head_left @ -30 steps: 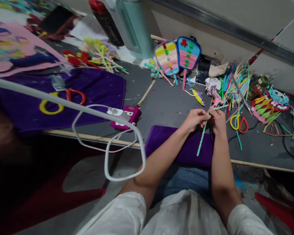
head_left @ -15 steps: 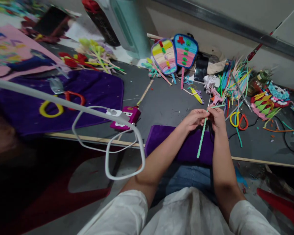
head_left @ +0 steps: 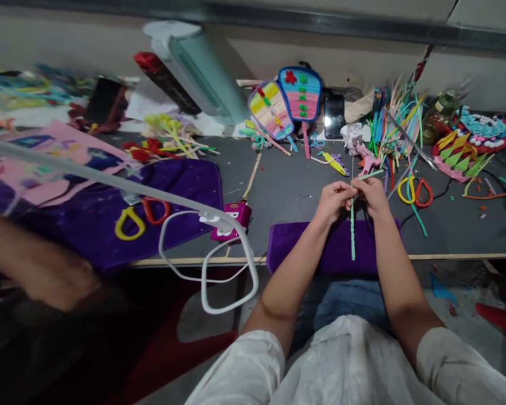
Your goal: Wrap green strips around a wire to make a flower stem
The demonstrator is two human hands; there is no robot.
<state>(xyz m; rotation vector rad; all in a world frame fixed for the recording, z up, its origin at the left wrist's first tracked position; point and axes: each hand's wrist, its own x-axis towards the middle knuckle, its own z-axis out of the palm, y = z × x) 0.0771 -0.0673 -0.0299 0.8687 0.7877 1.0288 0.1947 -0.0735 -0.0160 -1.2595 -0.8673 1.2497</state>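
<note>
Head view: left hand [head_left: 331, 200] and right hand [head_left: 373, 194] met fingertip to fingertip, both pinched on the top of a green pipe cleaner [head_left: 353, 233] hanging straight down between them over a purple cloth [head_left: 303, 247]. Scissors [head_left: 414, 191] lay just right of the right hand; a pink glue gun [head_left: 367, 163] lay just beyond the fingers.

stick [head_left: 353, 233]: mint green
cloth [head_left: 320, 250] at the bench's near edge: purple
bench [head_left: 287, 188]: dark grey
scissors [head_left: 414, 190]: yellow and red handles
fans [head_left: 287, 104]: striped pastel
</note>
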